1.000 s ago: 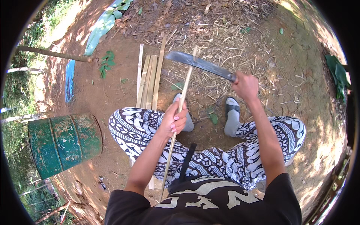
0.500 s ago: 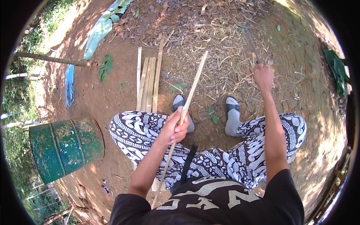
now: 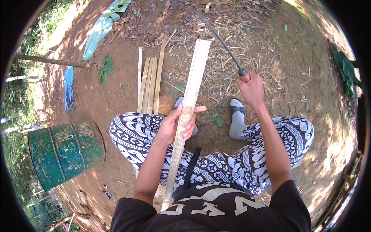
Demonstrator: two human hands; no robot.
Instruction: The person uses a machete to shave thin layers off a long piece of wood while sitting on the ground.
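Plainly | left fingers [image 3: 199,109] cradling flat, pale, fibrous strip [image 3: 196,73] | right fingers [image 3: 245,87] gripping slender, dark-bladed knife [image 3: 228,51]

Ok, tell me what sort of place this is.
Most likely an outdoor work spot, perhaps a yard: there is bare earth, pale shavings strewn across it, and greenery along the left edge.

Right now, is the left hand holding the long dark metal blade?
No, the right hand grips that blade; the left hand holds a long pale bamboo strip.
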